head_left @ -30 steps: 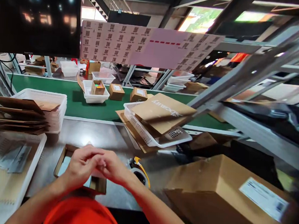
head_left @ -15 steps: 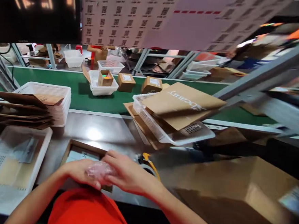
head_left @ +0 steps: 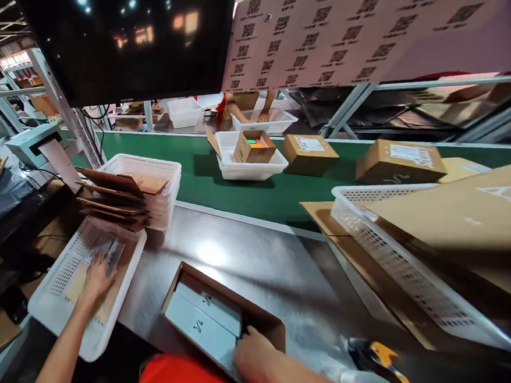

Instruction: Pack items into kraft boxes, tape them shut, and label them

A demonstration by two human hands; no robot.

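Observation:
My left hand (head_left: pixel 97 281) reaches into a white plastic basket (head_left: pixel 120 307), its fingers spread over a clear plastic packet (head_left: pixel 114 253). Under that hand a flat tan sheet (head_left: pixel 75 284) lies on the basket floor. My right hand (head_left: pixel 255 355) is down inside an open cardboard box (head_left: pixel 268 321), its fingers curled beside two pale blue boxes (head_left: pixel 205 316) with dark marks on top. Whatever those fingers hold, if anything, is hidden.
Folded cardboard (head_left: pixel 115 196) leans against stacked white baskets (head_left: pixel 169 177) at left. A yellow-and-black tape dispenser (head_left: pixel 383 364) lies at right. Beyond it, a tilted basket (head_left: pixel 390 271) carries flat cardboard (head_left: pixel 468 212). Taped boxes (head_left: pixel 310 154) sit on the green belt (head_left: pixel 153 155).
My hands have parted: the left went to the basket, the right into the box. The pink clear-wrapped item between them is out of sight. The view has swung left.

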